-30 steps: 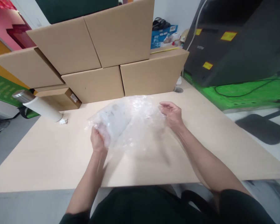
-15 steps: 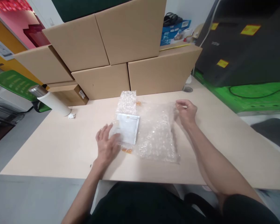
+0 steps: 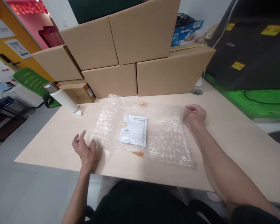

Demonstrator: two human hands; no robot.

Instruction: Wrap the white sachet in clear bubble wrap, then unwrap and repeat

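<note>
Basically, flat white rectangular packet (image 3: 133, 130) sits mid-sheet on clear plastic bubble wrap (image 3: 169, 137). L hand (image 3: 86, 153), left of packet: fingers wide, nothing held. R hand (image 3: 196, 116), right of packet: fingers narrow at wrap's far corner — can't tell if gripping. Prob. best smoothing wrap outward gently — w/o shifting packet.

Between the left fingers (image 3: 77, 143) and right fingers (image 3: 192, 107), a white packet (image 3: 133, 130) lies on bubble wrap (image 3: 165, 135) spread over the table (image 3: 53, 137).

packet (image 3: 133, 129): white, gold patch | bubble wrap (image 3: 166, 137): clear | strips (image 3: 138, 154): orange | tabletop (image 3: 53, 143): beige
</note>
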